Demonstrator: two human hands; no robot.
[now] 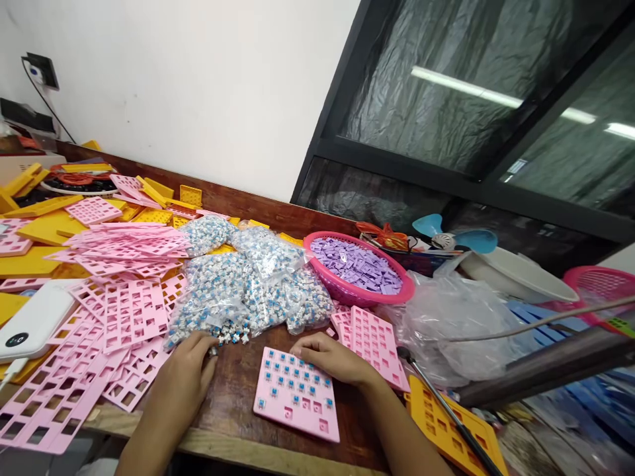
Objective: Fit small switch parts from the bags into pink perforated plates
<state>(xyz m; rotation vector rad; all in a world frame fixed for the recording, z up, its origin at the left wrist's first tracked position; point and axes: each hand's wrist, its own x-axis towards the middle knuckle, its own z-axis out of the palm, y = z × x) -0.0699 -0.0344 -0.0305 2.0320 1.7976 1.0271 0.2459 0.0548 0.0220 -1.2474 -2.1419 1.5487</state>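
A pink keypad plate (278, 396) lies tilted on the brown table, with several blue-and-white key switches seated in its upper rows and a few bare square holes lower down. My right hand (325, 357) rests over its far edge, fingers curled and touching the plate; the fingertips are partly hidden. To the left, my left hand (198, 357) pinches a small key switch (213, 352) between thumb and finger. Just beyond it, loose key switches (233, 332) spill from clear bags of switches (213, 291).
Stacked pink plates (133, 311) and a white power bank (37, 320) occupy the left side. Behind stands a pink basket (407, 291) of purple pieces. At right are another pink plate (377, 340), a yellow plate (476, 423), a black-handled rod (459, 430) and plastic bags (461, 324).
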